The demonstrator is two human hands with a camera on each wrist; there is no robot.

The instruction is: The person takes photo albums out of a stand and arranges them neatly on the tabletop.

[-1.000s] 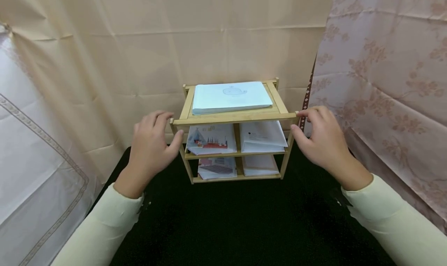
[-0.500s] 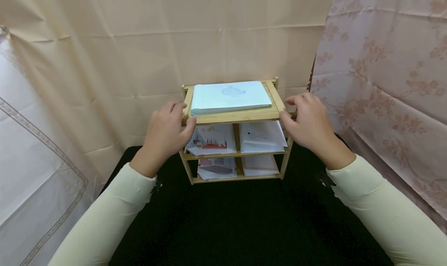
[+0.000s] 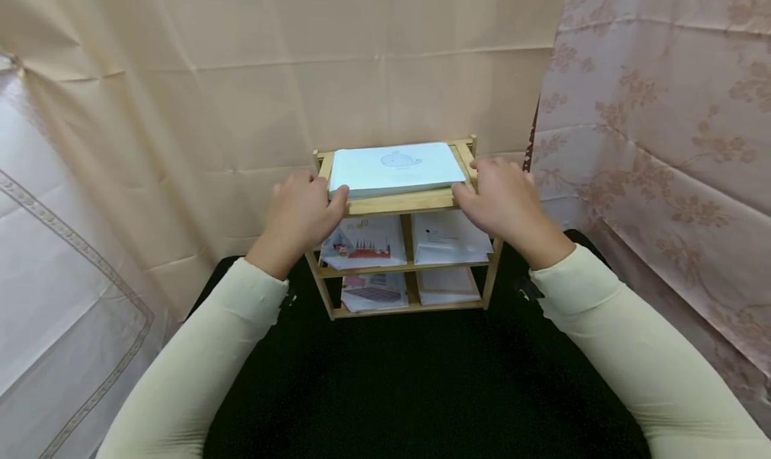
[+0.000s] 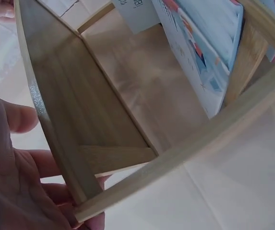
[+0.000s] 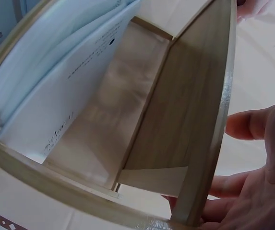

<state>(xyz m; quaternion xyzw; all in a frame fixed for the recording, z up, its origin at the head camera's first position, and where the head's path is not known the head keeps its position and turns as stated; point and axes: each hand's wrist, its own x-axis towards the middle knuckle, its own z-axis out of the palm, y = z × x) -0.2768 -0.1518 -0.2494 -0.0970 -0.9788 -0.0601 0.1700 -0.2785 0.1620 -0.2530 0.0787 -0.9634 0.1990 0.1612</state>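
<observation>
A stack of pale blue-white booklets [image 3: 394, 166], its top cover bearing a whale drawing, lies on the top board of a small wooden shelf rack [image 3: 402, 271]. My left hand [image 3: 301, 211] is at the board's left front corner, thumb by the stack's near left corner. Opposite it, my right hand [image 3: 502, 195] has its thumb by the stack's near right corner. The left wrist view shows the left thumb [image 4: 22, 117] apart from the fingers around the corner; the right thumb [image 5: 247, 124] is likewise spread. The head view hides some fingertips, so contact with the booklets is unclear.
Below, the rack's compartments hold illustrated booklets [image 3: 364, 245] at left and white booklets [image 3: 450, 238] at right, with more underneath. The rack stands on a dark cloth [image 3: 415, 379]. A beige curtain [image 3: 385, 91] hangs behind, and a floral curtain [image 3: 662, 164] at right.
Both hands have moved inward from outside the rack's sides to the ends of the booklet stack. The stack and the rack have not visibly moved.
</observation>
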